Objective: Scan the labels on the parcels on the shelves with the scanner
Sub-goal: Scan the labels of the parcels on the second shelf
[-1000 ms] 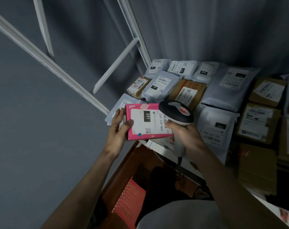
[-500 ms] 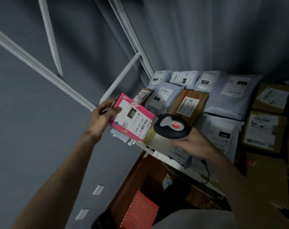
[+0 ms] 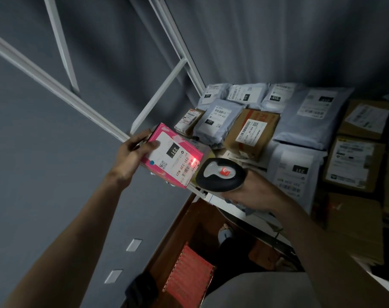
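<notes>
Head view: the left hand's fingers (image 3: 152, 145) curl round the far edge of a pink parcel (image 3: 171, 158), thumb pressed on its white label, holding it tilted at centre frame. The right hand (image 3: 253, 192) is wrapped tight round the scanner (image 3: 221, 174), just beside the parcel's lower corner; a red glow sits on the barcode, so I'd say a scan is under way. Next, presumably, return it and take another from the shelf (image 3: 202, 192) at right. The scanner's handle is hidden in the palm; the far labels are too dim to read.
</notes>
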